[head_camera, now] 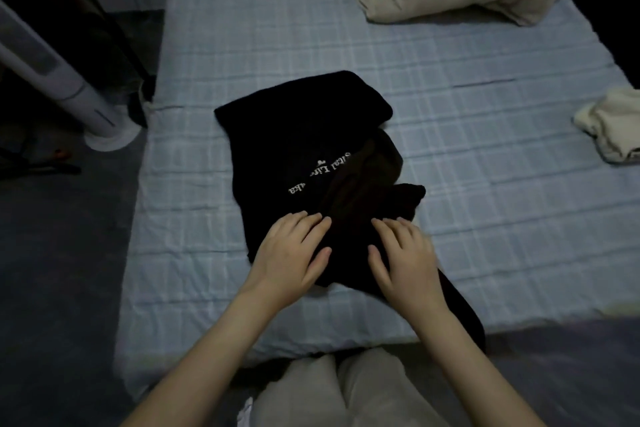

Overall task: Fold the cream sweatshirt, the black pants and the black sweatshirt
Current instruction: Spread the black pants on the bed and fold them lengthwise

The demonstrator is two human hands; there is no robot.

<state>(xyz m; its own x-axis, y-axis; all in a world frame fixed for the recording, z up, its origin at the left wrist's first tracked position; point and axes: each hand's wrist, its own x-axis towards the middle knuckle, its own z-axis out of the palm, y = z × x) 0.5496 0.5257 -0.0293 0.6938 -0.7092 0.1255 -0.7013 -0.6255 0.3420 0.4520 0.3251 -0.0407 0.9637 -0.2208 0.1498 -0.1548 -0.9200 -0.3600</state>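
Knees (346, 392) by the bed (467, 156); left hand (291, 250) and right hand (405, 253), flat and released, press the black sweatshirt (294, 135). Its sleeve (462, 312), apparently loose, could bunch the fold.

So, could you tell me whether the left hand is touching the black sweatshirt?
Touching. The head view shows the left hand lying flat on the black sweatshirt, its fingers straight on the near fabric, no gap visible.
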